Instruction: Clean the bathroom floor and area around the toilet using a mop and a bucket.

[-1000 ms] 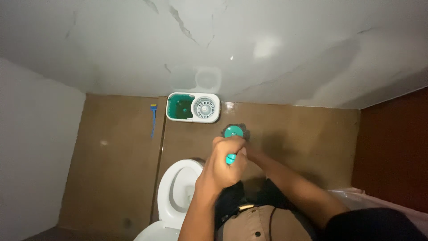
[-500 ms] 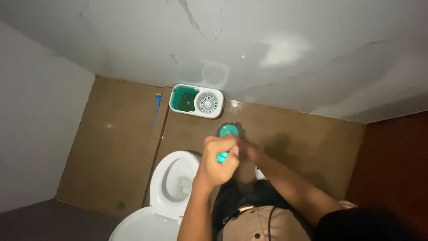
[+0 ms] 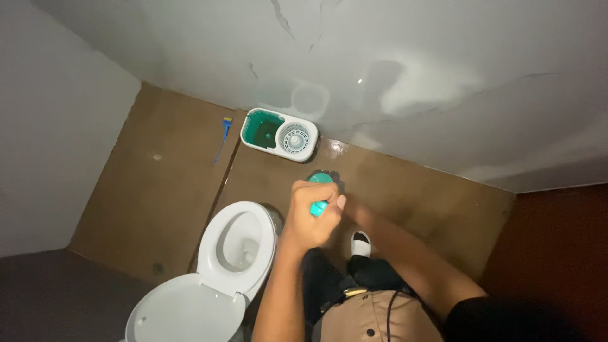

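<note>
brown floor [image 3: 158, 209] under everything, white toilet [image 3: 237, 244] with lid up just left of the hands, green-and-white spin bucket [image 3: 280, 134] beyond it by the wall, left hand [image 3: 311, 218] grip clamped round teal mop handle [image 3: 318, 208], mop head [image 3: 324, 180] on floor just past the toilet, right hand grip hidden behind the left, can't tell

Your teal mop handle [image 3: 318, 208] stands nearly upright, seen almost end-on. Its round teal mop head [image 3: 324, 179] rests flat on the brown floor, just near and right of the white-and-teal spin bucket.
</note>
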